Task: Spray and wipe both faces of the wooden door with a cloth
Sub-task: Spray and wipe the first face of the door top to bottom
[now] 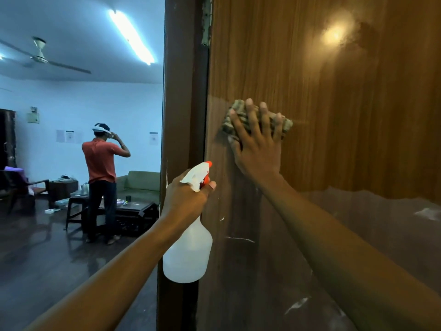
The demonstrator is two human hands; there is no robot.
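My right hand (256,142) lies flat on the wooden door (334,91), fingers spread wide, pressing a bunched cloth (241,115) against the panel. The cloth shows past my fingertips at 12 o'clock and out to 3 o'clock of the hand; it looks striped, pale and dark, blurred.

My left hand (185,199) is wrapped around the neck of a spray bottle (187,254), at 7 o'clock from the right hand. One finger lies across the orange trigger. The white head with its orange nozzle tip points up toward 1 o'clock, at the door. The translucent white body hangs below my fist, in front of the dark door frame (181,91).

Door face: warm wood grain with a lamp glare at 1 o'clock. A duller band runs along the hinge edge and across the lower part, with pale streaks and scratches at 5 to 6 o'clock. A hinge (206,22) shows at the top, between frame and door.

At 9 o'clock, through the opening: a person in a red shirt (101,161) standing with their back to me, beside a low table (128,209); green sofa (140,185) beyond; ceiling fan (39,54) and tube light (132,35) at 11 o'clock.
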